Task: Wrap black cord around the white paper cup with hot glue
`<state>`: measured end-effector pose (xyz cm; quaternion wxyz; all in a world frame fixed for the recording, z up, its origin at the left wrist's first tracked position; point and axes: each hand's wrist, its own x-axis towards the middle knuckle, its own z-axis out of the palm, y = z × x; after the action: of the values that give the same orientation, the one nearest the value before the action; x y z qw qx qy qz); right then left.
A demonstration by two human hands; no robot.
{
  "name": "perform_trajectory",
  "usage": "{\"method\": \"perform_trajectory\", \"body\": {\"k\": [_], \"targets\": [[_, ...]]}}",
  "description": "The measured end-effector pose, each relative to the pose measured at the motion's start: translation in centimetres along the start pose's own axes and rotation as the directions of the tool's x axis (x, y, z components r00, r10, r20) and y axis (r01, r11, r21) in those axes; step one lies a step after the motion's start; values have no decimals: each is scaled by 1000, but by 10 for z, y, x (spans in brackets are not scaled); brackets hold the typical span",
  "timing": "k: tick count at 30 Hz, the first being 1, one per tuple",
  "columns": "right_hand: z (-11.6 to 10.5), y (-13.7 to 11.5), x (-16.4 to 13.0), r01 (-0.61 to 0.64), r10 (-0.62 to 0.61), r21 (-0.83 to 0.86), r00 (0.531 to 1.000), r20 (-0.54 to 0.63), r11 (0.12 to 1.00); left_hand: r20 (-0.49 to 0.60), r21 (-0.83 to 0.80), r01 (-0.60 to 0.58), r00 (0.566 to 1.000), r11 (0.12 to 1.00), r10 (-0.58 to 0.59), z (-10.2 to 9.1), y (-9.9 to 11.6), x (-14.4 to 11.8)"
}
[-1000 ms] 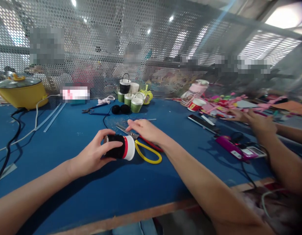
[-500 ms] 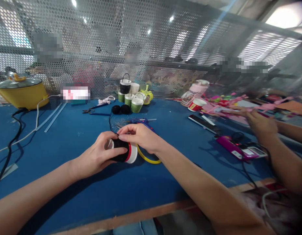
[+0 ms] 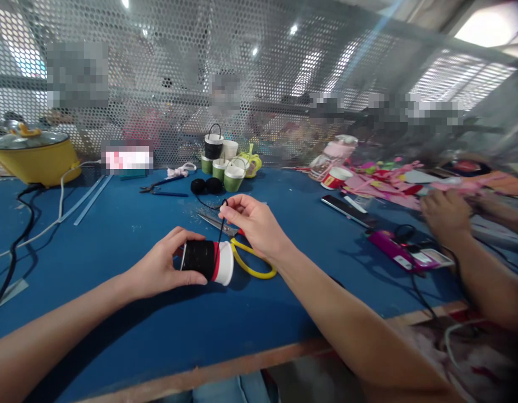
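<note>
On its side above the blue table lies a paper cup, wound with black cord, with a red band and a bare white part at its right end. My left hand grips the cup, thumb in front and fingers behind. Pinched in my right hand is the black cord, which rises taut from the cup. Beyond, the cord runs to a black yarn ball. Yellow-handled scissors lie under my right hand, partly hidden by it.
Several small wrapped cups stand at the back beside pliers. A yellow pot is at left. On the right are a phone, a purple device and another person's hand near pink pieces.
My right hand has lifted away from the cup, up and to the right, drawing the cord out. My left hand keeps its hold; more of the cup and the scissors now shows.
</note>
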<state>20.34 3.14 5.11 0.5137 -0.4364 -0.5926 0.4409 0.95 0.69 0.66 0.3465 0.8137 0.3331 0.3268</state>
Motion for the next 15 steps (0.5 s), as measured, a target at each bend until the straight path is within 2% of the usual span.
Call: {"method": "perform_trajectory", "body": {"k": [5, 15], "targets": [[-1, 1, 3, 15, -18, -68, 999, -34, 998, 68, -8, 65, 996, 998, -64, 0, 1, 0], [2, 8, 5, 52, -53, -119, 998, -12, 992, 88, 49, 23, 996, 999, -27, 0, 6, -2]]}}
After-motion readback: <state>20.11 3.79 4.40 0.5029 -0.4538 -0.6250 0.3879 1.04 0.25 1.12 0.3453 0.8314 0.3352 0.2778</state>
